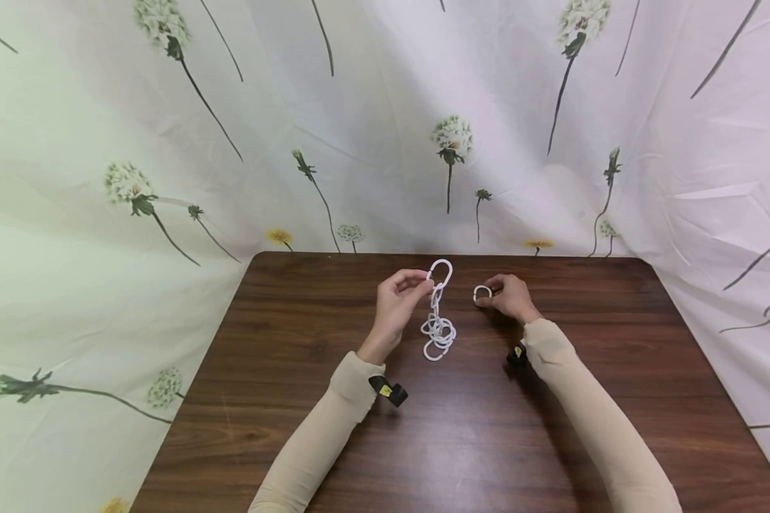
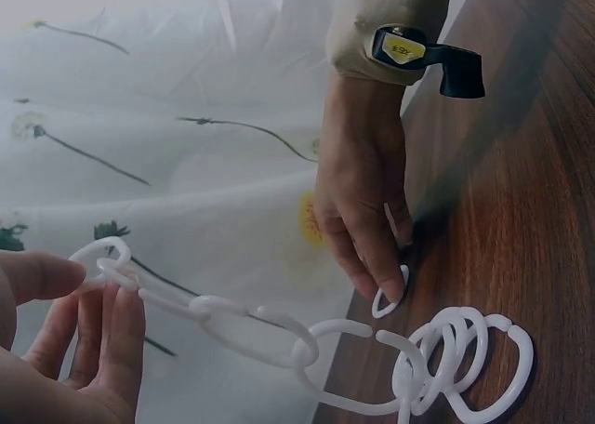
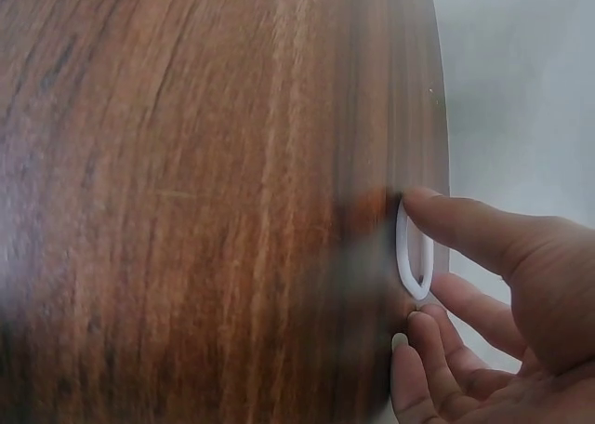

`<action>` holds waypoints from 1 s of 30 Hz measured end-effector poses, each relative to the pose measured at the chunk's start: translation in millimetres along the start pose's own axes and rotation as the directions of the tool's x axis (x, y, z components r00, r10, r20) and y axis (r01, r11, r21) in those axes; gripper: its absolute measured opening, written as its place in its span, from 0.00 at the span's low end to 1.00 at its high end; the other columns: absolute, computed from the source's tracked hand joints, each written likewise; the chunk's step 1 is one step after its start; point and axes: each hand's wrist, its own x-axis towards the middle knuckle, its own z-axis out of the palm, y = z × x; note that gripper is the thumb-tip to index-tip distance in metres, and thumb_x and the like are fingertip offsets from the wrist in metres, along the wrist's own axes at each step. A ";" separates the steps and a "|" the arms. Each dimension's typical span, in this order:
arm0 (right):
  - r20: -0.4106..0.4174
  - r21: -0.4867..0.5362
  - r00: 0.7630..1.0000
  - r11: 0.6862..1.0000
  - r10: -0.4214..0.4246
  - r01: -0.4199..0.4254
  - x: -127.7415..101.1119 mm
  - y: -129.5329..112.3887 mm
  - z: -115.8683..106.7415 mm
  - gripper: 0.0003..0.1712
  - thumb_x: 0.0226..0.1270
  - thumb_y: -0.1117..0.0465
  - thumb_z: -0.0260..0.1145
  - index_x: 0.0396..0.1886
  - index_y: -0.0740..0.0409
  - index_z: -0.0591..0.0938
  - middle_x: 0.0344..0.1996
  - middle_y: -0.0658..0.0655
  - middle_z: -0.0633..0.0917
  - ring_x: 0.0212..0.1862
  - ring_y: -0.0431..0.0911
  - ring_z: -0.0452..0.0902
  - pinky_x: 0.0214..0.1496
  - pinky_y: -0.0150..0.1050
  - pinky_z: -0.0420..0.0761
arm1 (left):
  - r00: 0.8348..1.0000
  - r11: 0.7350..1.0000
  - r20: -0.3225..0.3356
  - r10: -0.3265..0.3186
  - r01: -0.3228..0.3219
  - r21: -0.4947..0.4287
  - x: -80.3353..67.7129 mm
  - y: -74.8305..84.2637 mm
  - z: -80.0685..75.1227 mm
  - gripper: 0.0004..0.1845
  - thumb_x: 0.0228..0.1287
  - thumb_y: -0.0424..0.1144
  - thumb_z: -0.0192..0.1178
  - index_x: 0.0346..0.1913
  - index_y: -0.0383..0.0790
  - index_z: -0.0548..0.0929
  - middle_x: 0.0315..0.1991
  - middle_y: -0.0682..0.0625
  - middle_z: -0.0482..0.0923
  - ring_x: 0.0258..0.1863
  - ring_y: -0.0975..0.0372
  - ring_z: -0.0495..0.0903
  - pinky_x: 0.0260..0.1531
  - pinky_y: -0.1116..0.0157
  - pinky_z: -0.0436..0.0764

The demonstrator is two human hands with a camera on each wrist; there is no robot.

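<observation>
Up off the table (image 1: 295, 399), the left hand (image 1: 399, 299) pinches the top link of a white ring chain (image 1: 438, 313) so it hangs untangled, while the right hand (image 1: 510, 297) pinches a loose ring (image 1: 482, 292), apparently ready for linking.

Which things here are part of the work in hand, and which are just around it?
In hand: chain of white rings, held up by the left hand; single white ring, pinched by the right hand.

Around: wooden table, flowered cloth behind.
</observation>
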 end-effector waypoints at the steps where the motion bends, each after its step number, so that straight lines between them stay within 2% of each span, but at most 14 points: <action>1: 0.000 0.003 1.000 1.000 0.006 -0.006 0.1 -0.2 -0.1 0.29 0.53 0.55 0.78 0.52 0.65 0.82 0.46 0.67 0.84 0.49 0.58 0.79 0.52 0.49 0.80 | 1.000 1.000 0.000 0.000 0.000 0.000 -0.1 0.1 0.0 0.13 0.58 0.27 0.67 0.45 0.23 0.81 0.33 0.48 0.85 0.31 0.63 0.85 0.52 0.39 0.81; 5: 0.005 0.000 1.000 1.000 0.021 -0.021 0.4 -0.5 -0.2 0.30 0.51 0.55 0.79 0.51 0.64 0.81 0.46 0.67 0.83 0.49 0.57 0.78 0.53 0.49 0.80 | 1.000 1.000 -0.003 -0.001 0.001 0.008 -1.4 0.2 -0.7 0.14 0.58 0.27 0.68 0.45 0.24 0.81 0.33 0.48 0.85 0.31 0.65 0.85 0.51 0.43 0.83; 9: 0.008 0.009 0.999 0.999 0.032 -0.032 -0.2 -0.8 0.6 0.30 0.50 0.55 0.80 0.51 0.63 0.81 0.46 0.66 0.83 0.49 0.57 0.77 0.53 0.48 0.79 | 1.000 1.000 -0.012 -0.006 0.006 0.020 -2.1 -1.3 -1.6 0.14 0.57 0.27 0.68 0.45 0.24 0.81 0.33 0.50 0.85 0.31 0.66 0.84 0.45 0.58 0.89; 14: 0.002 0.034 1.000 0.999 0.031 -0.031 -1.5 1.2 2.7 0.29 0.50 0.56 0.80 0.50 0.61 0.79 0.44 0.64 0.83 0.46 0.55 0.77 0.49 0.45 0.78 | 1.000 1.000 -0.018 -0.010 0.011 0.016 -2.9 -1.9 -1.9 0.14 0.57 0.26 0.68 0.45 0.24 0.82 0.33 0.50 0.85 0.34 0.56 0.85 0.38 0.70 0.88; 16: -0.009 0.039 1.000 0.999 0.014 -0.013 -2.3 2.2 3.1 0.29 0.50 0.57 0.80 0.50 0.61 0.79 0.43 0.64 0.83 0.45 0.55 0.78 0.48 0.44 0.78 | 1.000 1.000 -0.019 -0.010 0.010 0.013 -3.1 -1.8 -1.9 0.13 0.57 0.25 0.68 0.45 0.24 0.82 0.33 0.50 0.85 0.36 0.51 0.85 0.37 0.71 0.87; 19: -0.033 0.049 0.999 0.999 -0.021 0.023 -3.7 3.5 3.7 0.28 0.50 0.58 0.80 0.50 0.61 0.79 0.40 0.63 0.85 0.44 0.54 0.79 0.47 0.43 0.78 | 1.000 1.000 -0.019 -0.012 0.012 0.008 -3.3 -2.0 -1.9 0.14 0.57 0.25 0.68 0.45 0.24 0.81 0.33 0.50 0.84 0.36 0.48 0.84 0.37 0.69 0.88; 25: -0.058 0.049 0.995 0.996 -0.078 0.081 -5.6 7.2 4.7 0.28 0.50 0.59 0.79 0.51 0.61 0.80 0.37 0.63 0.86 0.38 0.51 0.80 0.40 0.35 0.77 | 1.000 1.000 -0.015 -0.013 0.013 0.006 -3.3 -3.7 -2.7 0.14 0.57 0.25 0.68 0.46 0.23 0.81 0.33 0.50 0.84 0.31 0.59 0.84 0.45 0.50 0.88; 27: -0.061 0.057 0.994 0.994 -0.086 0.090 -6.1 8.2 4.5 0.28 0.51 0.59 0.79 0.51 0.62 0.80 0.37 0.64 0.86 0.37 0.50 0.81 0.38 0.33 0.77 | 1.000 1.000 -0.015 -0.010 0.010 0.005 -3.2 -3.9 -3.1 0.14 0.57 0.25 0.68 0.46 0.23 0.81 0.33 0.49 0.84 0.31 0.61 0.84 0.45 0.49 0.88; 30: -0.072 0.073 0.993 0.992 -0.095 0.101 -7.2 9.5 3.8 0.28 0.51 0.60 0.79 0.52 0.62 0.80 0.37 0.63 0.87 0.38 0.51 0.82 0.38 0.33 0.78 | 1.000 1.000 -0.019 -0.008 0.008 0.006 -3.2 -4.3 -3.4 0.14 0.57 0.26 0.68 0.46 0.24 0.81 0.33 0.49 0.84 0.32 0.58 0.84 0.41 0.58 0.90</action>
